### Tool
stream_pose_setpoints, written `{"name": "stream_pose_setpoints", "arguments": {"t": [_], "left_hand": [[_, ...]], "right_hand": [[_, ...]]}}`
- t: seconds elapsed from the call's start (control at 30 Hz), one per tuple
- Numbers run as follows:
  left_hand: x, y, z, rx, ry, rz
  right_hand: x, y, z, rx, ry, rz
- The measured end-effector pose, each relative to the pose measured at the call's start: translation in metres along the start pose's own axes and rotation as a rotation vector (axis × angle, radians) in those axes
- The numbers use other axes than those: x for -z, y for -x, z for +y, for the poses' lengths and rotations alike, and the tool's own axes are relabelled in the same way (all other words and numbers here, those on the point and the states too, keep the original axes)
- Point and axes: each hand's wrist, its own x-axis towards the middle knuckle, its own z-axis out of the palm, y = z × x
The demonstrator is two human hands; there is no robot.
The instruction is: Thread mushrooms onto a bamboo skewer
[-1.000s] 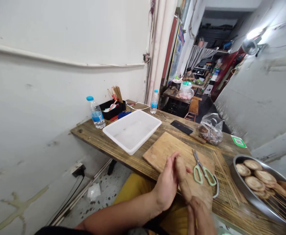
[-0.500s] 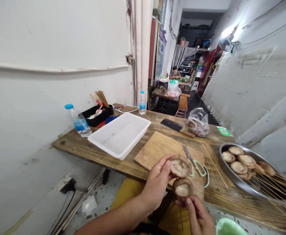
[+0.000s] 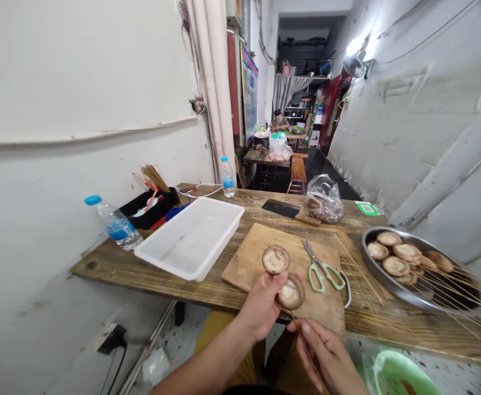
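Note:
Two brown mushroom caps, pale undersides up, are in front of me over the cutting board (image 3: 248, 258). My left hand (image 3: 262, 307) is closed around the nearer mushroom cap (image 3: 292, 292); the farther mushroom cap (image 3: 276, 260) sits just beyond my fingers. Thin wooden skewers (image 3: 293, 316) run from the nearer cap down to my right hand (image 3: 324, 351), whose fingers pinch them. How far the skewers go through the caps is hidden. On the board, right of the caps, lie scissors (image 3: 322, 269) with pale green handles.
Loose skewers (image 3: 353, 263) lie beside a steel bowl (image 3: 366, 244) of skewered mushrooms. A white tray (image 3: 191, 236), cleaver (image 3: 281, 208), plastic bag (image 3: 324, 200) and water bottles (image 3: 119, 227) stand on the table. A green bin (image 3: 405, 373) is below right. Another person (image 3: 279, 120) sits far back.
The caps have moved away from me and left, now lined up end to end. My right hand has slid off the nearer cap down onto the skewers. The view has shifted slightly.

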Motion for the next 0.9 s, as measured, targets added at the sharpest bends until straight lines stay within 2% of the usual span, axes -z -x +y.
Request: {"name": "stream_pose_setpoints", "arguments": {"t": [0.1, 0.17, 0.23, 0.33, 0.4, 0.47, 0.6, 0.67, 0.77, 0.83, 0.87, 0.9], "left_hand": [[-0.002, 0.002, -0.007, -0.032, -0.061, 0.070], [-0.003, -0.002, -0.008, -0.106, -0.101, 0.136], [-0.002, -0.008, -0.007, -0.158, -0.141, 0.196], [0.001, -0.015, -0.007, -0.162, -0.182, 0.293], [0.004, -0.015, -0.011, -0.135, -0.244, 0.311], [0.008, -0.012, -0.015, -0.087, -0.333, 0.230], [0.025, -0.003, -0.017, -0.030, -0.584, -0.071], [0.040, 0.001, -0.013, 0.004, -0.696, -0.115], [0.073, 0.007, -0.004, 0.118, -0.734, -0.012], [0.101, 0.010, 0.001, 0.153, -0.736, 0.088], [0.116, 0.012, 0.003, 0.154, -0.743, 0.127], [0.131, 0.013, 0.004, 0.143, -0.750, 0.167]], "right_hand": [[0.002, -0.005, 0.017, -0.007, 0.050, 0.006], [0.006, -0.007, 0.030, 0.049, 0.210, 0.045], [0.010, -0.009, 0.041, 0.215, 0.525, 0.195], [0.011, -0.011, 0.046, 0.585, 1.043, 0.514], [0.006, -0.011, 0.041, 0.719, 1.169, 0.628], [0.001, -0.011, 0.032, 0.764, 1.141, 0.666], [0.009, -0.003, 0.008, 0.785, 1.196, 0.788], [0.027, 0.009, -0.008, 0.809, 1.311, 0.899], [0.074, 0.030, -0.042, 0.768, 1.515, 1.028], [0.115, 0.042, -0.072, 0.585, 1.676, 1.124], [0.137, 0.046, -0.089, 0.444, 1.762, 1.196], [0.160, 0.050, -0.106, 0.233, 1.785, 1.164]]}}
